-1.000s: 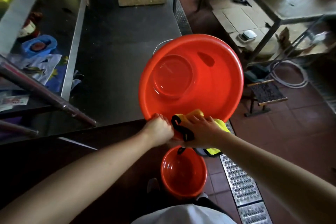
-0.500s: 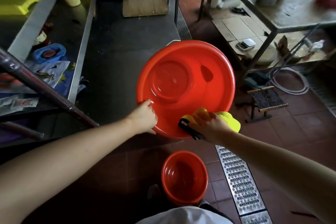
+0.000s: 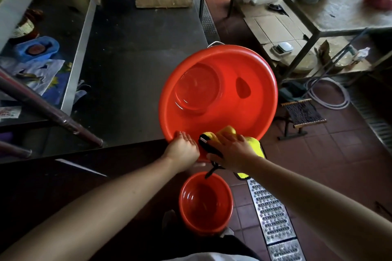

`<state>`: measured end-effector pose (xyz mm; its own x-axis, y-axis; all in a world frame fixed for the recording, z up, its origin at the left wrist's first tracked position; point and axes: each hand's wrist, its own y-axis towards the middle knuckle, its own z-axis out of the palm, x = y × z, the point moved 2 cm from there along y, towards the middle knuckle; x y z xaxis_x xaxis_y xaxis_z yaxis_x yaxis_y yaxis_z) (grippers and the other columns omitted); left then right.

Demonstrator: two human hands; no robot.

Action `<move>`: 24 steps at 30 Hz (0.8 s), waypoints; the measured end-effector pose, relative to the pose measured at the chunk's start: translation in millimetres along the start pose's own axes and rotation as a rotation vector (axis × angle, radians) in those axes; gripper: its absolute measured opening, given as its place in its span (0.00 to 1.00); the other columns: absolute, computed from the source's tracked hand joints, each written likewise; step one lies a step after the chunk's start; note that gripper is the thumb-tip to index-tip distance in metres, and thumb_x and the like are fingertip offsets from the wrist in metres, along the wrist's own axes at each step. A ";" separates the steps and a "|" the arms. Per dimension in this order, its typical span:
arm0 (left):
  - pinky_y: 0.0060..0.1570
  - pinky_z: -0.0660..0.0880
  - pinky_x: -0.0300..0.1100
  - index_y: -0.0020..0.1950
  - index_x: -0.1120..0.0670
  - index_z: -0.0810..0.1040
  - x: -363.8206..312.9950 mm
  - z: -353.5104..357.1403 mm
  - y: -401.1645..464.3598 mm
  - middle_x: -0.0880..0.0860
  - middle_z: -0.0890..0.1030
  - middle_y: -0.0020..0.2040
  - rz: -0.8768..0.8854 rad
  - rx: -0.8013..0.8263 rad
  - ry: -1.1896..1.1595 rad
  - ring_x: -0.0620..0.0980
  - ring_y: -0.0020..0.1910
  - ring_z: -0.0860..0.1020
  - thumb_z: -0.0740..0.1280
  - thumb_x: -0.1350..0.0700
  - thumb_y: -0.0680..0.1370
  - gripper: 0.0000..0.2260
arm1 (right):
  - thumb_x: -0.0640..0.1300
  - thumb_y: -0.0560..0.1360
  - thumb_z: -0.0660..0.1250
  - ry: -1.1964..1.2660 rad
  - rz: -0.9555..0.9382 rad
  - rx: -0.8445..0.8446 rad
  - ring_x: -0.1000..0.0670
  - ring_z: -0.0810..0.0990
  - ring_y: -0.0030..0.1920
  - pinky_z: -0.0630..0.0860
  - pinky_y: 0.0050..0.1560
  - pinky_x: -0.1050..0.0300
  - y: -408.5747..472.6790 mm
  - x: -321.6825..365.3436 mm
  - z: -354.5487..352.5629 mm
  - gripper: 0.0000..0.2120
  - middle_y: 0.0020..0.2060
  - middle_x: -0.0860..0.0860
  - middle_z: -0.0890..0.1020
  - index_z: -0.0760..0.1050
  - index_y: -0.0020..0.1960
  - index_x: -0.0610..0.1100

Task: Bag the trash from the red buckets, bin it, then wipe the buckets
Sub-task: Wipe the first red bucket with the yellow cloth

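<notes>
1. Head view: a big red bucket is tipped toward the camera at the near corner of the dark metal table, so its inside and round bottom face the viewer.
2. The left hand grips the bucket's near rim, its fingers curled over the edge and pressed together.
3. The right hand is just beside the left one on the same rim, pressing a yellow cloth against the bucket's lower inside wall.
4. The right fingers lie close together over the cloth, bent round it; a black-edged part of the cloth sticks out between the two hands.
5. More yellow cloth hangs below and to the right of the right hand, outside the rim.
6. A black cord dangles under the right hand.
7. Straight below both hands a smaller red bucket stands upright on the tiled floor.
8. A metal drain grate runs along the floor to the right of the small bucket.
9. Well beyond the right fingers, to the right, stands a small woven stool and a coiled white hose.
10. Far to the left of the left fingers, a blue tray sits on a lower shelf.
</notes>
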<state>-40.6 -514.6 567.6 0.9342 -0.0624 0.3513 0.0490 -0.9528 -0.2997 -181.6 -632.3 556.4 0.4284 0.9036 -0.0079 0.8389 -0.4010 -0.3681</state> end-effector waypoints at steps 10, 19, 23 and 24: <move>0.55 0.76 0.61 0.55 0.58 0.84 -11.4 -1.5 -26.7 0.65 0.83 0.52 0.062 0.158 0.097 0.67 0.52 0.81 0.66 0.43 0.74 0.21 | 0.62 0.81 0.51 -0.004 0.300 0.204 0.44 0.51 0.79 0.48 0.76 0.38 86.9 -13.8 14.7 0.26 0.79 0.49 0.58 0.56 0.78 0.62; 0.47 0.79 0.60 0.47 0.63 0.84 -11.1 9.3 -28.1 0.66 0.83 0.43 0.060 0.036 0.051 0.65 0.42 0.82 0.70 0.51 0.69 0.17 | 0.59 0.82 0.53 -0.008 0.257 0.162 0.44 0.57 0.76 0.52 0.75 0.40 127.7 -19.9 26.3 0.23 0.74 0.48 0.66 0.63 0.75 0.59; 0.46 0.79 0.61 0.49 0.64 0.84 -13.0 12.9 -27.8 0.68 0.82 0.46 0.023 0.022 0.060 0.68 0.44 0.82 0.68 0.52 0.67 0.18 | 0.56 0.82 0.53 0.170 0.196 0.120 0.42 0.57 0.77 0.49 0.76 0.39 139.8 20.4 37.5 0.22 0.75 0.44 0.65 0.63 0.76 0.57; 0.49 0.78 0.62 0.53 0.66 0.83 -11.0 15.4 -28.4 0.70 0.81 0.49 -0.001 0.044 0.096 0.69 0.48 0.81 0.67 0.53 0.69 0.20 | 0.57 0.82 0.52 0.217 0.138 0.132 0.42 0.58 0.77 0.52 0.76 0.40 138.1 23.8 38.5 0.23 0.76 0.44 0.64 0.60 0.77 0.58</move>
<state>-46.8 -482.3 558.5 0.8961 -0.0918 0.4343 0.0671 -0.9391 -0.3370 -68.5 -660.3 469.6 0.6093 0.7826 0.1276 0.7227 -0.4819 -0.4955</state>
